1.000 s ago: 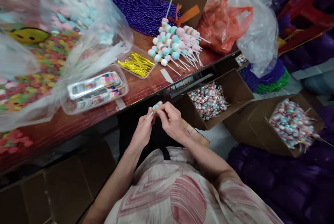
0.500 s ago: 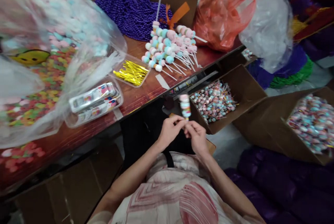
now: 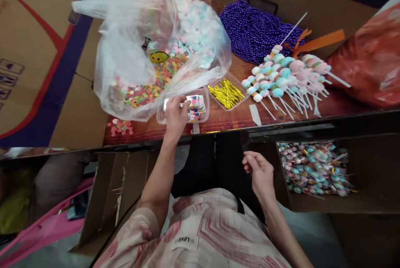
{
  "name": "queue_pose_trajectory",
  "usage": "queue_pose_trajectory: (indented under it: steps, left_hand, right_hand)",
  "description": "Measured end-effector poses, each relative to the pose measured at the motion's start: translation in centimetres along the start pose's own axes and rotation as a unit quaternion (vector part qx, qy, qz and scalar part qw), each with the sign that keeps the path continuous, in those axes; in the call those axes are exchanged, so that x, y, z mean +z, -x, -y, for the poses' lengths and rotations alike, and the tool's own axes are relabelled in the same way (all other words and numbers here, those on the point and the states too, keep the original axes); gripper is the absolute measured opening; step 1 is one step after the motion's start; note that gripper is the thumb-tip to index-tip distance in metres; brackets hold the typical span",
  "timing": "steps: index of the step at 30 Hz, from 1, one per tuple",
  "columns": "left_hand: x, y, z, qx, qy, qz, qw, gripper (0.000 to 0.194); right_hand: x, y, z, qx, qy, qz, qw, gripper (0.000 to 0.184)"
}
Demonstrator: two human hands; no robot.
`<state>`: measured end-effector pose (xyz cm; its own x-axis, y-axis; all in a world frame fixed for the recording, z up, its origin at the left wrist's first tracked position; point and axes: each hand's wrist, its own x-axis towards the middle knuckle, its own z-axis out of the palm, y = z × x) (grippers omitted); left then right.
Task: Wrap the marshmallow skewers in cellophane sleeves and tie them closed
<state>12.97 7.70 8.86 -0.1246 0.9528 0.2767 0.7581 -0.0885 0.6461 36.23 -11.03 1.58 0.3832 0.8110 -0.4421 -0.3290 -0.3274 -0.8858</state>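
My left hand (image 3: 177, 112) reaches over a clear plastic tub (image 3: 204, 119), its fingers bent and a little apart on or just above the printed clear wrappers (image 3: 196, 102) in it. Whether the fingertips touch the wrappers is hard to make out. Above my lap is my right hand (image 3: 258, 172), its fingers curled together with nothing visible in them. Right of the tub lies a shallow tray of gold twist ties (image 3: 227, 94). Farther right, marshmallow skewers (image 3: 283, 74) are piled on the table, white sticks pointing mostly toward me.
A big clear bag (image 3: 108, 72) holds gummies and marshmallows; loose red candies (image 3: 120, 126) lie beside it. Purple beads (image 3: 246, 31) and a red bag (image 3: 371, 60) sit farther back. Below the table edge, a cardboard box (image 3: 371, 172) at right contains wrapped skewers (image 3: 314, 168).
The marshmallow skewer held between both hands is gone from them. My left hand has moved left to the wrapper tub, my right stays over my lap. The view has turned left.
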Motion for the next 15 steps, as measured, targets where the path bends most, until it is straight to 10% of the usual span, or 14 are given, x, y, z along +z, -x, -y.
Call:
queue_pose_trajectory:
  steps: [5,15]
  left_hand:
    - [1.4,-2.9,2.3,-0.051,-0.109,0.046,0.992,0.010]
    - [0.5,-3.4,4.0,0.001,0.012,0.062,0.998,0.020]
  right_hand:
    - [4.6,-0.1,1.7,-0.062,0.093,0.131,0.985,0.023]
    - [7.3,-0.8,2.5,-0.144,0.192,0.146,0.960,0.019]
